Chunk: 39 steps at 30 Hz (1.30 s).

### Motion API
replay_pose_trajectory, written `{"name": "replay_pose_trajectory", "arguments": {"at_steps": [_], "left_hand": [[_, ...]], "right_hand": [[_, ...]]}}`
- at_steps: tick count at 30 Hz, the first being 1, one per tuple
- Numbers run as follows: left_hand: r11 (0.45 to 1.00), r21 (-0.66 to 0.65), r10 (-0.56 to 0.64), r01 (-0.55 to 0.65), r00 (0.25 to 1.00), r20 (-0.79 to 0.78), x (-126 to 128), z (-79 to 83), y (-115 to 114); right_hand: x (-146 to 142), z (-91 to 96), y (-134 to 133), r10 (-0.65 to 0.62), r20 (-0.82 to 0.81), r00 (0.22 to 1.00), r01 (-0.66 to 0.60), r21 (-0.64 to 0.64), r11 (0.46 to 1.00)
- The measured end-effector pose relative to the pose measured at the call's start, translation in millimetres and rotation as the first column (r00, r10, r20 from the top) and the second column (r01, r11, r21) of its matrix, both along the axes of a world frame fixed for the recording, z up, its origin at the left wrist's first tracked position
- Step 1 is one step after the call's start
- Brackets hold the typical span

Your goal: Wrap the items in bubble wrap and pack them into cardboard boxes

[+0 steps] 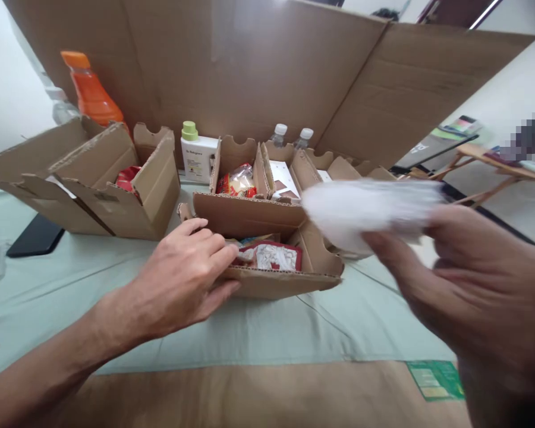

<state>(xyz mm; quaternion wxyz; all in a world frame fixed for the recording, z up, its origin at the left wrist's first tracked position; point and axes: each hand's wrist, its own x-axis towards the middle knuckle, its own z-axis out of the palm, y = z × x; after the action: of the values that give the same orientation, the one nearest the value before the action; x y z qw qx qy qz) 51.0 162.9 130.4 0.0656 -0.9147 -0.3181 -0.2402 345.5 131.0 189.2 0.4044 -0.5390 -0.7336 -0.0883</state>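
Midway, apparently: left hand (185, 279) clasps the front rim of the cardboard box (285, 284), fingers beside a red packet (271, 257) inside. Right hand (472, 291) grips a blurred white packet (365, 208) above the table (294, 333), not yet boxed.

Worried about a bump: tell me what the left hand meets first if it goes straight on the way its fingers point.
The left hand, fingers over the front rim of the cardboard box, points right into it. It would likely meet the red and white packet first, though depth is unclear.
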Motion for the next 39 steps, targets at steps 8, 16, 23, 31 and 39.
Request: {"name": "replay_pose_trajectory", "arguments": {"at_steps": [8, 16, 23, 31, 39], "left_hand": [[1.000, 0.010, -0.029, 0.029, 0.999, 0.025, 1.7, 4.3, -3.1], [1.000, 0.030, -0.005, 0.004, 1.000, 0.031, -2.0, 1.7, 3.7], [0.999, 0.000, 0.038, -0.038, 0.999, 0.024, 1.0, 1.2, 7.7], [0.961, -0.172, 0.275, -0.216, 0.800, 0.534, -40.5, -26.4, -30.8], [0.808, -0.589, 0.432, 0.019, 0.661, 0.614, -11.2, -98.6, -34.1]], "right_hand": [[-80.5, -11.4, 92.7, 0.518, 0.504, 0.691, -0.196, -0.560, 0.805], [-107.0, -19.8, 104.6, 0.452, 0.580, 0.678, 0.029, -0.635, 0.772], [-99.6, 4.0, 87.2, 0.597, 0.502, 0.625, -0.053, -0.736, 0.675], [-18.2, 5.3, 10.8, 0.161, -0.054, 0.985, -0.169, -0.207, 0.964], [-3.9, -128.8, -21.0, 0.008, -0.494, 0.869, -0.233, -0.395, 0.889]]}}
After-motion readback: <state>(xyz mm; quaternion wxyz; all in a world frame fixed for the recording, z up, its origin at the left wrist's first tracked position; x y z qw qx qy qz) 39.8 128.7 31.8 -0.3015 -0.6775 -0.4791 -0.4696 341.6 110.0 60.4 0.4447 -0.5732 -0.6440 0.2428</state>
